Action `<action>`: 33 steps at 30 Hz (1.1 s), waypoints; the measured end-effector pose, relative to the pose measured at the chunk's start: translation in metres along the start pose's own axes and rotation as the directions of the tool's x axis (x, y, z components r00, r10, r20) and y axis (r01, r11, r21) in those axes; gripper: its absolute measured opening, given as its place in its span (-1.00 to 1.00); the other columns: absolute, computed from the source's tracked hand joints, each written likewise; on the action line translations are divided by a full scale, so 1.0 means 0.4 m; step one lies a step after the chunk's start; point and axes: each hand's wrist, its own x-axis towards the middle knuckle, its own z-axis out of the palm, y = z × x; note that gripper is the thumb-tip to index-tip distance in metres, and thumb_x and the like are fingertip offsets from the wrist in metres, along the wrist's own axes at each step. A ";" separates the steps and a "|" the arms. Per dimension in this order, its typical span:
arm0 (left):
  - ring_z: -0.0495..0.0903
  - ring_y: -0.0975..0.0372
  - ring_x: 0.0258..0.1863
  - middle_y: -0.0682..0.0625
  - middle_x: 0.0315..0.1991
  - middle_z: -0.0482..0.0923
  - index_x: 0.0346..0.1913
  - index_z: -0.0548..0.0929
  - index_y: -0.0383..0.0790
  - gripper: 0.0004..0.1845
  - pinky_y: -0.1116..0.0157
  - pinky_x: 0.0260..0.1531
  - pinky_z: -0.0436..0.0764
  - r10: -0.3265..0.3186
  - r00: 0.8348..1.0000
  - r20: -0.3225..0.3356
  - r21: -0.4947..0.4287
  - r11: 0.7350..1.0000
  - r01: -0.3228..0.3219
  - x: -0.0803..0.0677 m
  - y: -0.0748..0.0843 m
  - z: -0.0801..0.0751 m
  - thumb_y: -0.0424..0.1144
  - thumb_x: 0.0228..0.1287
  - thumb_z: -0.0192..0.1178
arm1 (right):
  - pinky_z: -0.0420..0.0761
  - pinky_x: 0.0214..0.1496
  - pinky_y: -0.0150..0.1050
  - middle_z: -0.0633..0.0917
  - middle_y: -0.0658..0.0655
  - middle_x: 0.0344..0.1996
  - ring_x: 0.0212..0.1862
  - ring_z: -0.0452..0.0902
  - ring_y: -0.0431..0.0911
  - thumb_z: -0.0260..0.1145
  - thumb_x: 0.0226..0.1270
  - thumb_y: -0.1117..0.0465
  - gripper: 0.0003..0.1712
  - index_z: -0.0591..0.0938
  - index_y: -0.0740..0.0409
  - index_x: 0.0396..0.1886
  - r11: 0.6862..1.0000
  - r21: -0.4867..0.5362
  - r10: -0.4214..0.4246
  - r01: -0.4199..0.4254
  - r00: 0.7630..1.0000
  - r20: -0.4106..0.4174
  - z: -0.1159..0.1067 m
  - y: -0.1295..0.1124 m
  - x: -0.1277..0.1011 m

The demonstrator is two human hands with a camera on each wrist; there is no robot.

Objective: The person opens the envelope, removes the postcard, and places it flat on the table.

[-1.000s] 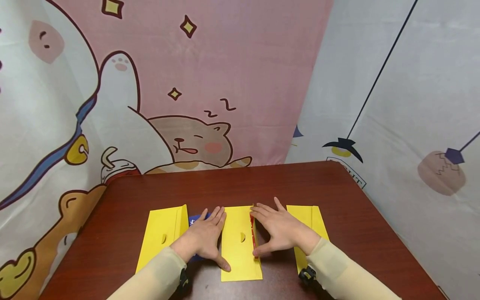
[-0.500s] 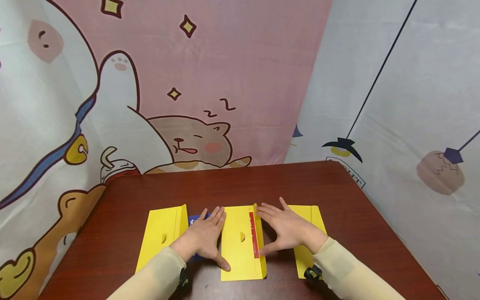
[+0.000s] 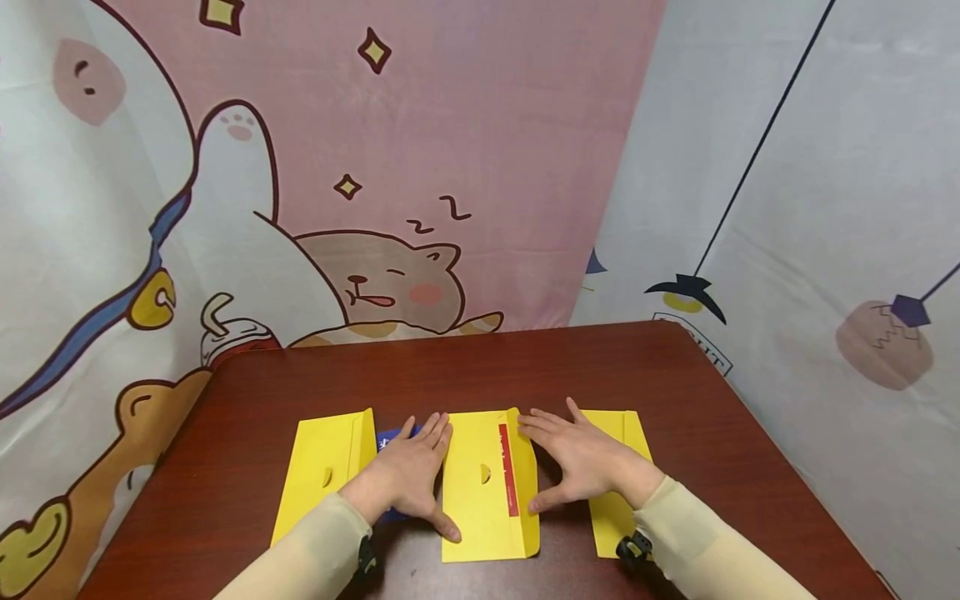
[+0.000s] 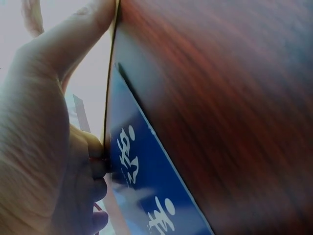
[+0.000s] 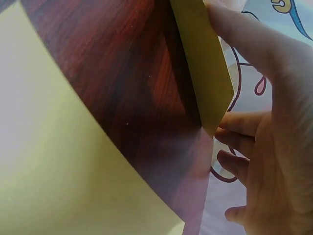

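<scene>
Between both hands on the worktop: middle yellow envelope, long axis running away (flap at its right edge), left hand flat-fingered pressing its left side, right hand nearer that flap, fingers extended against it.

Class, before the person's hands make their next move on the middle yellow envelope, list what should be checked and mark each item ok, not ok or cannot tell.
1. Left hand lies flat on the middle envelope's left edge, pinning it: ok.
2. Right hand touches the flap on the envelope's right side: ok.
3. Flap fully flat: cannot tell; the right wrist view shows it partly raised off the table.
4. Red strip exposed: ok.
5. Blue card clear of the middle envelope: not ok, it lies under the left hand beside it.
6. Left envelope and right envelope apart from the work: ok.
</scene>
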 end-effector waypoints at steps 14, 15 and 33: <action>-0.14 0.02 0.69 -0.21 0.71 -0.14 0.70 0.00 -0.33 0.73 -0.15 0.59 -0.10 0.000 1.000 -0.004 0.002 1.000 0.000 -0.001 -0.001 0.002 0.90 -0.42 0.12 | -0.19 0.52 0.52 0.32 0.14 0.61 0.64 0.08 0.16 0.41 0.03 -0.64 0.37 0.37 0.20 0.61 1.000 0.009 -0.015 0.015 1.000 0.013 0.008 0.009 -0.004; -0.14 0.02 0.69 -0.21 0.71 -0.14 0.70 0.00 -0.33 0.73 -0.14 0.59 -0.10 0.000 1.000 -0.004 0.004 1.000 0.000 -0.001 -0.002 0.002 0.90 -0.42 0.11 | -0.19 0.52 0.51 0.32 0.14 0.61 0.64 0.08 0.17 0.41 0.04 -0.64 0.37 0.37 0.20 0.61 1.000 0.009 -0.013 0.013 1.000 0.016 0.010 0.011 -0.005; -0.14 0.03 0.69 -0.20 0.72 -0.14 0.70 -0.01 -0.32 0.73 -0.14 0.59 -0.09 -0.007 1.000 -0.002 -0.007 1.000 0.007 0.000 -0.001 0.003 0.89 -0.43 0.13 | -0.19 0.53 0.50 0.30 0.10 0.63 0.66 0.05 0.12 0.44 0.00 -0.63 0.38 0.36 0.16 0.63 1.000 0.012 0.007 -0.008 0.999 0.042 0.031 0.022 0.000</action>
